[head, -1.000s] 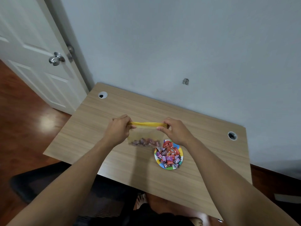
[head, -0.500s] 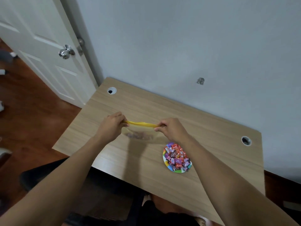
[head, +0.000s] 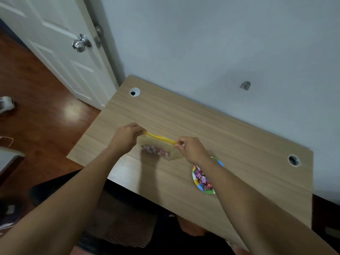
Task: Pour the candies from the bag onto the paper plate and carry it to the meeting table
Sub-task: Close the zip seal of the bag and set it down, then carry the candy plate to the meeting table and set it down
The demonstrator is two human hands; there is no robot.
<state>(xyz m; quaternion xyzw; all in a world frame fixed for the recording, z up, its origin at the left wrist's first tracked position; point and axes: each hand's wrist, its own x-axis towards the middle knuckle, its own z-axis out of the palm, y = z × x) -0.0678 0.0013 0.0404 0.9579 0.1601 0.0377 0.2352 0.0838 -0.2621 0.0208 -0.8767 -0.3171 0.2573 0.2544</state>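
Both hands up over the desk, holding the bag between them by its yellow zip strip. Left hand pinched closed on the left end of the strip, right hand pinched closed on the right end. Strip runs roughly level, slightly lower on the right side. Bag is clear plastic, hanging below the strip, with a small clump of candies sitting in the bottom of it. Cannot tell if the bag bottom touches the desk or hangs just above it; its shadow falls on the wood right under it.

Paper plate is on the desk, to the right of and nearer than the bag, close to the front edge. Colourful rim, with wrapped sweets piled on it. Right forearm crosses over the plate and hides a good part of it, so only the left portion and a bit of the far rim show.

Desk is light wood, against a grey wall, with 2 round cable holes: 1 far left, 1 far right. White door with a metal knob to the left, dark wood floor below it.
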